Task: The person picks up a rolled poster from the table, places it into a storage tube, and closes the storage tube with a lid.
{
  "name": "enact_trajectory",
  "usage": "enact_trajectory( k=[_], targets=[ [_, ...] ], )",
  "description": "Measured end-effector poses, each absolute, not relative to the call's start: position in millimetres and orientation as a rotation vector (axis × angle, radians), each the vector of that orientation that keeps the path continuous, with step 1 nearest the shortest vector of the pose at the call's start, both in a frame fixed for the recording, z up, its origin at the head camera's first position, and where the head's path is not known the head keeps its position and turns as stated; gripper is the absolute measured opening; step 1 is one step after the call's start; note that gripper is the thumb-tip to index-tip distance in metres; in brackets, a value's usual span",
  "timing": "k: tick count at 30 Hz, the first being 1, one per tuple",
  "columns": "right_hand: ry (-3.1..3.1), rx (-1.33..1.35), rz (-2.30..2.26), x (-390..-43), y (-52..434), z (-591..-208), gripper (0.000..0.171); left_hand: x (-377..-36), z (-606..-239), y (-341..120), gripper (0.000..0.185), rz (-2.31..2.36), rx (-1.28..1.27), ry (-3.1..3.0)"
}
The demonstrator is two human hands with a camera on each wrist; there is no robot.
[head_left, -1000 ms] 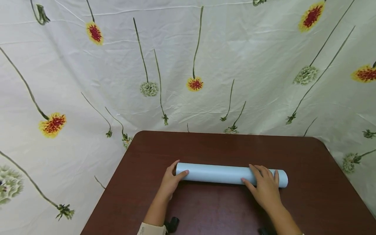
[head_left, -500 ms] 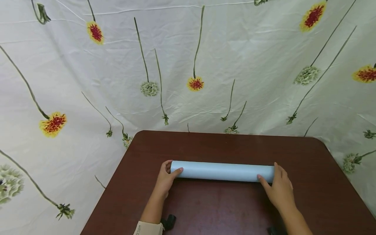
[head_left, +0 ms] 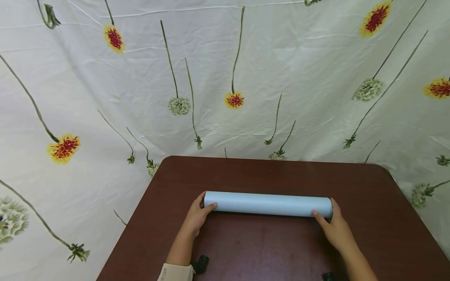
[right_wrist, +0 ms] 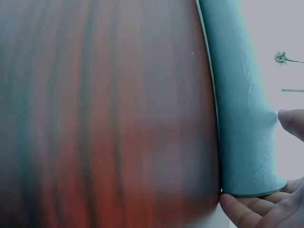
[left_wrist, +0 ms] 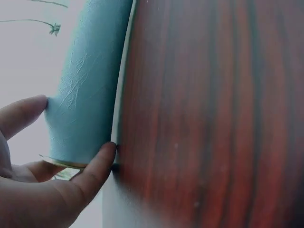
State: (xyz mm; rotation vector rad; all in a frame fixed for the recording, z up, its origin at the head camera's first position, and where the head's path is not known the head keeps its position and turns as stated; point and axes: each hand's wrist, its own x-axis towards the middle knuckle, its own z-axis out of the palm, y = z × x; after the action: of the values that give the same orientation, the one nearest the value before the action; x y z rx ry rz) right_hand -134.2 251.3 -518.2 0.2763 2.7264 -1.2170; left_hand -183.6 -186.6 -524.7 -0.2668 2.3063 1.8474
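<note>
On brown table, both grips pinching blue roll, floral cloth behind.

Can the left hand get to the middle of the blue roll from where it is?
Probably yes. The left hand holds one end of the blue roll, the right hand holds the other end, and the roll's middle lies bare on the table with nothing in between.

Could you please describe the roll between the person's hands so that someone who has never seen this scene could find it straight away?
Start at the dark reddish-brown wooden table in front of the flower-printed cloth backdrop. Across its middle lies a pale blue roll, on its side, with the left hand pinching one end and the right hand gripping the other. It is the only object lying on the tabletop.
</note>
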Motion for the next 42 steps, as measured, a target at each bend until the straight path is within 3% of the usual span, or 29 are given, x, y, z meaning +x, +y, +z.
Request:
enact_trajectory(
  k=[15,28,36,42],
  targets=[
    [2.740,0.261,-1.122,-133.1,252.7,-518.8,0.096,-183.3,-526.5,-189.0,0.075,1.744,-0.250,2.306],
    [2.760,0.249,-1.208,-135.1,256.2,-518.5,0.099,-182.8,-524.3,-190.5,0.092,1.803,-0.231,2.222],
    [2.685,0.276,-1.238,-140.1,263.2,-512.5,0.106,-177.7,-516.1,-197.0,0.090,1.827,-0.192,2.201],
    [2.730,0.242,-1.320,-140.4,269.4,-505.3,0.093,-173.9,-517.5,-204.0,0.085,1.813,-0.181,2.241]
  ],
)
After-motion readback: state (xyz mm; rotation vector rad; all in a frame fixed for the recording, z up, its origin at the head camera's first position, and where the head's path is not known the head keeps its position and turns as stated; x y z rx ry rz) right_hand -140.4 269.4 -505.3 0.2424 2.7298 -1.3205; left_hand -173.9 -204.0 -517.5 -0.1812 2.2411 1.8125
